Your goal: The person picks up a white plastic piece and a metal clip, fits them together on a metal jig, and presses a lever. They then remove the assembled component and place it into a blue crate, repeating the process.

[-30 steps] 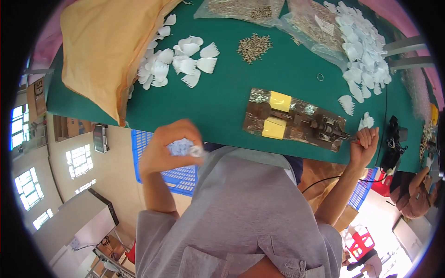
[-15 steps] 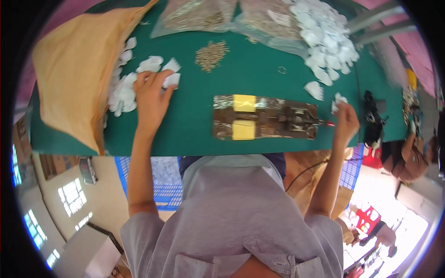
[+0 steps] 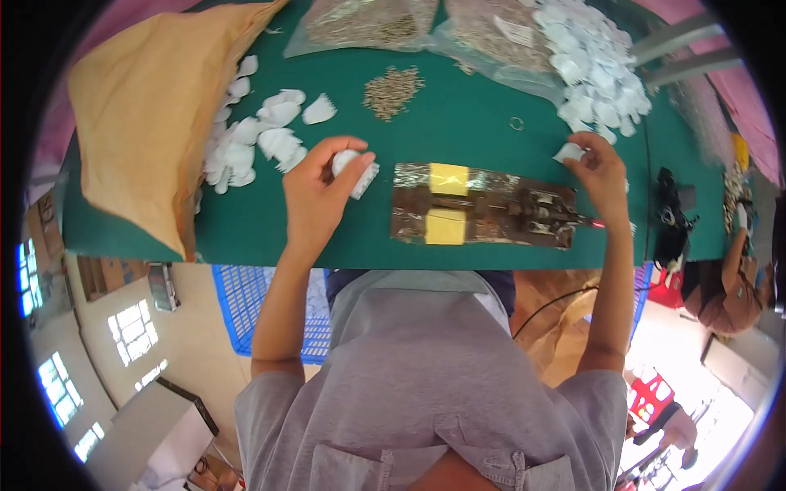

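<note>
My left hand [image 3: 319, 192] is raised over the green table, left of a brown taped jig board. Between its thumb and fingers is a white toothed plastic piece [image 3: 365, 182]. Beside it lie several similar loose white pieces [image 3: 280, 146]. My right hand [image 3: 599, 172] is beyond the board's right end, its thumb and fingers closed on another white toothed piece [image 3: 568, 152]. Between the hands lies the jig board [image 3: 483, 184], with two yellow pads [image 3: 449, 179] and a metal mechanism [image 3: 540, 209]. A red-tipped part [image 3: 598, 223] sticks out at its right end.
A tan sack [image 3: 135, 123] stands at the left. Small metal pieces [image 3: 393, 92] lie in a pile beyond the board, with clear bags [image 3: 364, 24] behind. White pieces [image 3: 602, 65] are heaped at the back right. Black items [image 3: 671, 213] lie far right; another person [image 3: 725, 286] is beyond.
My left hand has moved right from the loose pieces, carrying a white one. My right hand has moved away from the piece it was at and now closes on the one nearer the board.
</note>
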A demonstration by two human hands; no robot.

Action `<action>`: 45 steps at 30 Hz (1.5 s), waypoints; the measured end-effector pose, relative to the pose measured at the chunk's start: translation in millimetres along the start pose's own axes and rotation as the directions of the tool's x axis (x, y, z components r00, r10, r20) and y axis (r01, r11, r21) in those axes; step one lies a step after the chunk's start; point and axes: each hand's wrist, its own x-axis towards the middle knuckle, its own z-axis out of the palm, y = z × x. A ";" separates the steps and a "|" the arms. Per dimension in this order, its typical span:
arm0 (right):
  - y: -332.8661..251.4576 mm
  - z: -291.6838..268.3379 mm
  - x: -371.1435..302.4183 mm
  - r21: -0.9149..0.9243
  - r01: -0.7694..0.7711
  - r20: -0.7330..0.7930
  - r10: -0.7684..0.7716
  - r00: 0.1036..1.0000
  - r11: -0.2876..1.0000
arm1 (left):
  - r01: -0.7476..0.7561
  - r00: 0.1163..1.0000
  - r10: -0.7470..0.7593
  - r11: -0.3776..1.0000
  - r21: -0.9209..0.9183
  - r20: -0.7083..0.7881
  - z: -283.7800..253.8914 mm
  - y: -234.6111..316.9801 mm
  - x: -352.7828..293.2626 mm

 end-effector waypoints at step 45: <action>-130.9 90.0 -26.8 0.352 0.195 0.236 -0.288 0.928 0.916 | -0.557 0.767 0.374 0.792 0.251 0.521 61.6 4.3 -67.9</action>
